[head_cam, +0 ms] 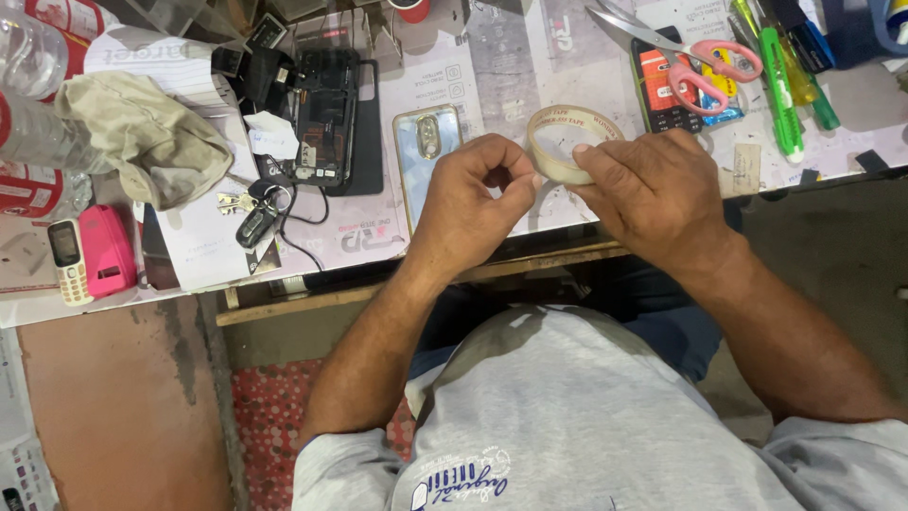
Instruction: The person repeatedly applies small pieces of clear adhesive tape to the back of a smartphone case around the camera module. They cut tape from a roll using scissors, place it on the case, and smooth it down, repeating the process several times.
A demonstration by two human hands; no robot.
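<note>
Both hands are on a roll of clear adhesive tape (567,142) just above the paper-covered tabletop (492,76). Right hand (653,194) grips the ring, fingers curled round it; left hand (473,203) fingers pinch at its edge. Pink-handled scissors (695,61) lie nearby.

The roll of tape (570,142) pinched between the fingers (518,185) is translucent cream with a pale inner ring. Just beyond the fingertips lie a silvery-blue phone back (427,156) and pink-handled scissors (705,71) on a black and orange keypad phone (659,85), beside bright green pens (781,90). Well off past the left knuckles sit a hot-pink case (106,251), a cream keypad phone (68,260) and a khaki cloth (147,132).
</note>
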